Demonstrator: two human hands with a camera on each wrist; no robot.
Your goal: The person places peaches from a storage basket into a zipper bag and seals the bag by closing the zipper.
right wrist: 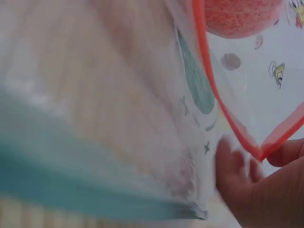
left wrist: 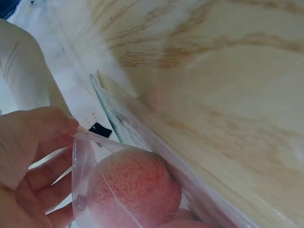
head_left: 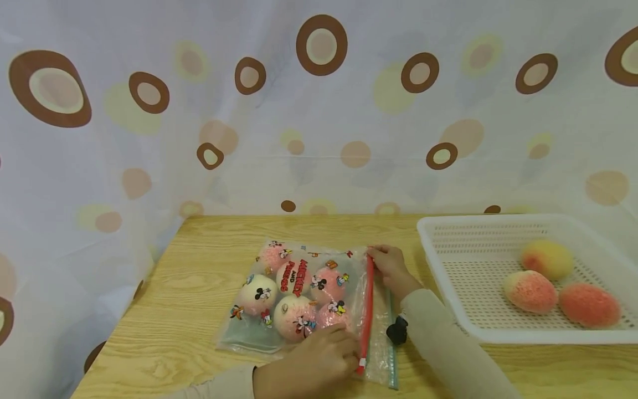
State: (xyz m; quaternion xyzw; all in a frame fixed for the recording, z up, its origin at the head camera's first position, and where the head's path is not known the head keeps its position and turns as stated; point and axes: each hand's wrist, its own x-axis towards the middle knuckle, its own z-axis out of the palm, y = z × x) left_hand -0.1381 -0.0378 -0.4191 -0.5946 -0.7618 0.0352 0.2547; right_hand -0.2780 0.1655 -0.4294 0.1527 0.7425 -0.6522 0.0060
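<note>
A clear zip bag [head_left: 319,260] with cartoon prints lies on the table, holding several pink and cream peaches [head_left: 256,293]. Its red zip edge [head_left: 367,305] runs along the right side, with a white slider [head_left: 362,363] near the close end. At the near side my left hand [head_left: 319,360] pinches the clear film between thumb and forefinger; a peach [left wrist: 135,187] shows inside, beside the fingers. My right hand [head_left: 394,269] pinches the far corner of the red edge, and the mouth gapes in the right wrist view. Beneath sticks out another clear bag with a blue-green zip [head_left: 392,354].
A white perforated plastic basket [head_left: 448,288] stands to the right, with three peaches [head_left: 588,305] inside. The wooden table [head_left: 164,310] ends at a white curtain [head_left: 299,183] with brown ring patterns. A black device [head_left: 397,331] sits at my right wrist.
</note>
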